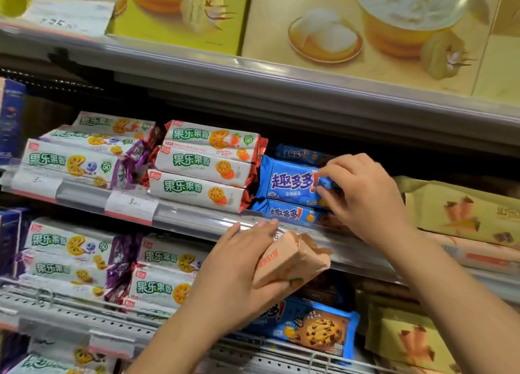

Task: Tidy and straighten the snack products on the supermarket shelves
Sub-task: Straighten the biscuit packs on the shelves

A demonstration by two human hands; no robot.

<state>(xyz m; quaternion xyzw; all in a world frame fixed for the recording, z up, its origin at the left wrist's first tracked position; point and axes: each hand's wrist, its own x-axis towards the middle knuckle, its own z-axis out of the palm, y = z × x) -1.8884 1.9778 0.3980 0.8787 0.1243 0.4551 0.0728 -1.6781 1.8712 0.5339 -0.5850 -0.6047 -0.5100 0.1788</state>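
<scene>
On your left, the white biscuit packs with purple ends (76, 162) and those with red ends (202, 171) lie stacked flat, labels out, so they read from the aisle. Your left hand (239, 272) grips a tan paper-wrapped packet (289, 261) just below the shelf rail (197, 219), fingers curled over it, probably parking it while the other hand works. Your right hand (363, 193) pinches the right end of the upper blue cookie pack (289, 182), which sits atop another on the middle shelf, likely to square it. Yellow wafer-roll packs (461, 210) lie rightmost.
</scene>
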